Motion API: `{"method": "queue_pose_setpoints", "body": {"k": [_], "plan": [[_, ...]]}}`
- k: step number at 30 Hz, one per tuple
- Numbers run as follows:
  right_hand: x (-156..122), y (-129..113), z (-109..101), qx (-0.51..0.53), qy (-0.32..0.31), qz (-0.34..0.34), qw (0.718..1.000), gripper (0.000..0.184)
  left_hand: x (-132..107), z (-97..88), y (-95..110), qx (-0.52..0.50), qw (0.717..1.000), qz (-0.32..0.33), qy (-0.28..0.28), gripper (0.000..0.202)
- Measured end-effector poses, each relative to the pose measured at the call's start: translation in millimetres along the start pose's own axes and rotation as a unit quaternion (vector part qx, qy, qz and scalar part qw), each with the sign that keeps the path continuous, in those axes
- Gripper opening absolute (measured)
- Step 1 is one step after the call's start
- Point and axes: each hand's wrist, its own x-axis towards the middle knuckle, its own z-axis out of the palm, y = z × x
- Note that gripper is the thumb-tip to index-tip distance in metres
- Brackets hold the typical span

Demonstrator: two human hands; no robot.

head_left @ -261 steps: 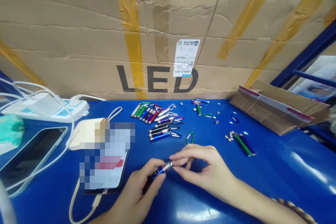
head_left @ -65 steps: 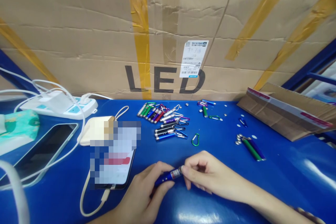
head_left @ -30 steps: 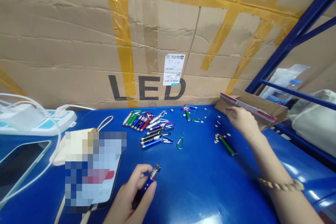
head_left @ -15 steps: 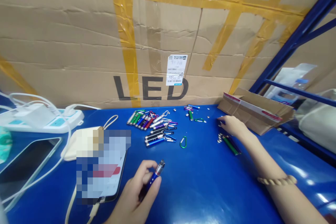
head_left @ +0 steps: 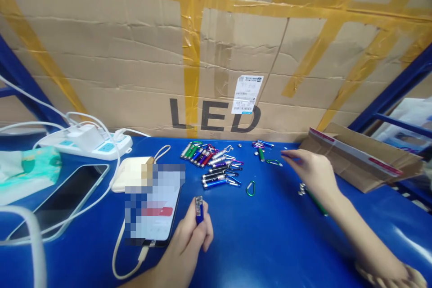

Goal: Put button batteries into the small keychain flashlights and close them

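Note:
My left hand (head_left: 194, 234) is closed around a small blue keychain flashlight (head_left: 199, 216), its silver end pointing up and away. To the right, my right hand (head_left: 312, 168) reaches over the table with fingertips pinched together; anything between them is too small to make out. Just under its wrist lie green flashlight tubes (head_left: 317, 203) and small silver caps (head_left: 301, 189), partly covered by the arm. Several flashlights in mixed colours (head_left: 202, 155) with carabiner clips lie in a row at mid-table. A loose green carabiner (head_left: 250, 188) rests in front of them.
A big cardboard box (head_left: 145, 67) marked LED walls off the back. On the left are a charging phone (head_left: 162, 222), a second phone (head_left: 64, 198), a cream power bank (head_left: 130, 173), a power strip (head_left: 116, 146) and loose cables. An open carton (head_left: 354, 157) stands at right.
The view has swung left, shifting everything rightward. My left hand has turned the blue flashlight more upright. My right hand has drawn slightly left, away from the green tubes, its fingers now pinched.

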Motion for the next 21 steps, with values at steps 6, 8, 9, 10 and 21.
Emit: {"method": "queue_pose_setpoints", "body": {"k": [6, 8, 9, 10, 21], "plan": [[-47, -82, -3, 0.229, 0.093, -0.374, 0.894, 0.013, 4, 0.7, -3, -0.035, 0.999, 0.009, -0.010, 0.030], [-60, -98, -3, 0.261, 0.056, -0.416, 0.869, 0.014, 4, 1.3, -4, -0.027, 0.999, 0.024, -0.030, 0.032], [-64, -102, -2, 0.268, 0.041, -0.426, 0.863, 0.018, 4, 1.5, -5, -0.021, 0.999, 0.028, -0.040, 0.032], [-67, -105, -1, 0.268, 0.027, -0.432, 0.861, 0.022, 3, 1.6, -5, -0.014, 0.998, 0.029, -0.051, 0.031], [-73, -109, 4, 0.236, -0.130, -0.444, 0.854, 0.033, 5, 3.7, 0, 0.027, 0.996, -0.004, -0.083, 0.022]]}}
